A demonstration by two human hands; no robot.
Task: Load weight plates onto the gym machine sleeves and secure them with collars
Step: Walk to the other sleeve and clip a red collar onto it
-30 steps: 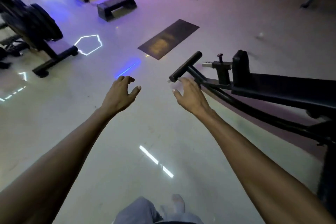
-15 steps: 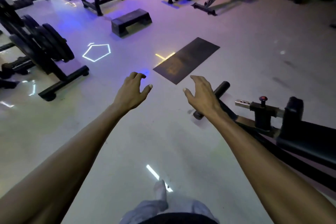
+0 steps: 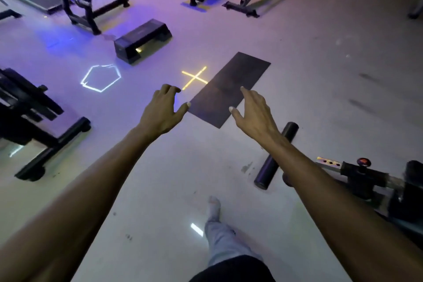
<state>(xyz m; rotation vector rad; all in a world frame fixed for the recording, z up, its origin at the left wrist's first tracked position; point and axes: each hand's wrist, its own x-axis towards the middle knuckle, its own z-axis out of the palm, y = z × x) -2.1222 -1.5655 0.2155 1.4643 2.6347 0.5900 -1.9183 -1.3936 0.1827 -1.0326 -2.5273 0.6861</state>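
Both arms reach forward over the pale gym floor. My left hand [image 3: 161, 111] hangs in the air with loosely curled fingers and holds nothing. My right hand [image 3: 253, 113] is spread with relaxed fingers, also empty. Low on the right lies a black machine frame with a padded roller [image 3: 275, 155], a pin knob [image 3: 363, 162] and a steel adjustment bar [image 3: 328, 162]. At the left edge stands a black plate rack [image 3: 27, 107] on floor feet. No weight plate or collar is plainly visible.
A dark rectangular mat [image 3: 231, 88] lies on the floor ahead of my hands. A black step platform [image 3: 142, 40] sits beyond it, with more machines along the back. My leg and foot [image 3: 215, 210] are stepping forward below.
The view has moved forward and left. The machine frame has slid to the lower right, away from my right hand, and the mat and step platform are closer. Both hands stay empty.
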